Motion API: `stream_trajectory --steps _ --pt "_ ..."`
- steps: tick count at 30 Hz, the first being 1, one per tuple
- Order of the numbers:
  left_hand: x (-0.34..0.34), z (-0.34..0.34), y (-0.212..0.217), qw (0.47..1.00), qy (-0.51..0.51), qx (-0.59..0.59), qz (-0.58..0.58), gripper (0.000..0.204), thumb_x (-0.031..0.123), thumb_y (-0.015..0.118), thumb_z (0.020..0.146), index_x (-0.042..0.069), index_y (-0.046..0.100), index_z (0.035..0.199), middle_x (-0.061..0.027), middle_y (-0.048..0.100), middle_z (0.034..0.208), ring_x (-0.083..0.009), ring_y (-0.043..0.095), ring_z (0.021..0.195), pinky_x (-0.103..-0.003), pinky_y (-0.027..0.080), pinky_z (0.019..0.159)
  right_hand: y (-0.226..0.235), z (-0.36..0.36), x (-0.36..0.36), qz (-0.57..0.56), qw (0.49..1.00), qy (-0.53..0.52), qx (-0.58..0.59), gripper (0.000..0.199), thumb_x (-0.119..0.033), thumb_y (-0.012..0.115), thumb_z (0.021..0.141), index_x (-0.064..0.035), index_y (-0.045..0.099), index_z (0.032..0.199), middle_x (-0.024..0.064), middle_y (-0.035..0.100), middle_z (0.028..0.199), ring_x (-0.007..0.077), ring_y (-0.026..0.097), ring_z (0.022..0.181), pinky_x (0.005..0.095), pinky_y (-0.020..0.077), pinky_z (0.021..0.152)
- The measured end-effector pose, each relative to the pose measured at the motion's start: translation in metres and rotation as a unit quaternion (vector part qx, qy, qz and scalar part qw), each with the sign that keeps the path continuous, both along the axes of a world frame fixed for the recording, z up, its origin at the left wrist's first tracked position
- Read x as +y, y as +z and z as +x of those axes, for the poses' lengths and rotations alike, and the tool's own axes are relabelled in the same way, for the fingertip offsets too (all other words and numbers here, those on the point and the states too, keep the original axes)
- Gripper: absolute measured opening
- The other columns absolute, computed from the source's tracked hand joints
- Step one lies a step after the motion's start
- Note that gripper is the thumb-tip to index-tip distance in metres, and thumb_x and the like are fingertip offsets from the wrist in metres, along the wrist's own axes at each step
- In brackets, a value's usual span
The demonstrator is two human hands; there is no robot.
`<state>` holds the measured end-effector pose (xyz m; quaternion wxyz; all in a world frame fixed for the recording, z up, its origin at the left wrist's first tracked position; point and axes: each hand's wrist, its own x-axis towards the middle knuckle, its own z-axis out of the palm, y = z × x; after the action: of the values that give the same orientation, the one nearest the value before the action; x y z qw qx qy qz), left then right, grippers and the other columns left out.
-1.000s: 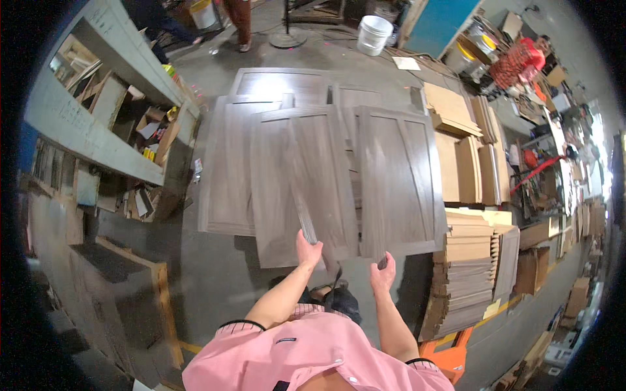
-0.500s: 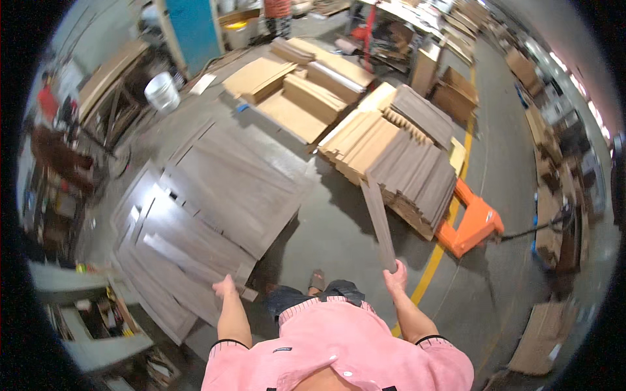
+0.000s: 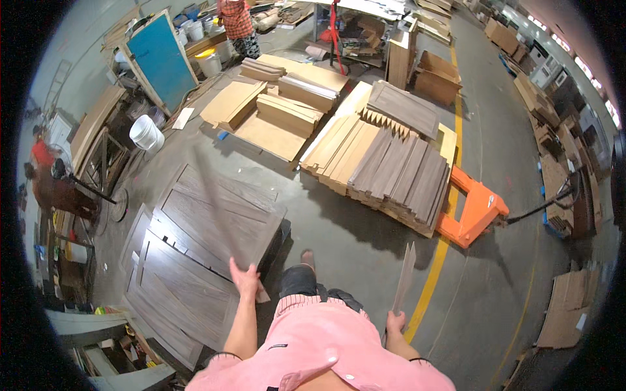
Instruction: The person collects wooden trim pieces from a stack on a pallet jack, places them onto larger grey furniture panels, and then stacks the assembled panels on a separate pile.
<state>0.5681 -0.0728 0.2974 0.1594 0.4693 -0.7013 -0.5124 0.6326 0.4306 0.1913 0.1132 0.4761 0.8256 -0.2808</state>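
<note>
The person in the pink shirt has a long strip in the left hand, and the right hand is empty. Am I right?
Not quite: the right hand isn't empty. The head view shows it holding a grey-brown strip. The rest is right: the left hand has a long strip, and the shirt is pink.
</note>
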Motion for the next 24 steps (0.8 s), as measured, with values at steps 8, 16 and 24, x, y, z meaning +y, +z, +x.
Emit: stream_trajectory --steps 8,16,24 --pt "0.037 -0.215 0.007 0.88 -0.277 -0.06 0.381 0.059 0.008 0.058 0.093 0.01 0.023 0.141 -0.0116 0.061 0.096 -0.0176 0.061 0.068 -0.031 0.055 0.055 0.008 -0.072 -0.028 -0.017 0.996 0.008 0.084 0.063 -0.021 0.072 0.071 0.0007 0.051 0.127 0.0228 0.059 0.122 0.0362 0.056 0.115 0.0413 0.0429 0.098" --pt "0.059 -0.397 -0.084 0.801 -0.366 -0.062 0.47 0.07 -0.009 0.043 0.085 0.024 0.032 0.146 -0.0081 0.055 0.098 -0.0152 0.053 0.065 -0.031 0.05 0.055 0.057 -0.187 -0.059 0.033 0.999 0.002 -0.011 0.056 -0.017 0.071 0.071 -0.0015 0.056 0.122 0.018 0.064 0.11 0.0281 0.062 0.102 0.0368 0.0479 0.089" --pt "0.068 -0.52 -0.127 0.885 -0.397 -0.081 0.229 0.061 0.012 0.058 0.077 0.015 0.048 0.138 -0.0177 0.064 0.115 -0.0285 0.062 0.102 -0.036 0.048 0.089 0.114 -0.343 -0.078 -0.018 0.999 -0.009 0.035 0.061 -0.015 0.069 0.071 0.0029 0.052 0.126 0.0188 0.062 0.116 0.0296 0.059 0.109 0.0368 0.0436 0.096"
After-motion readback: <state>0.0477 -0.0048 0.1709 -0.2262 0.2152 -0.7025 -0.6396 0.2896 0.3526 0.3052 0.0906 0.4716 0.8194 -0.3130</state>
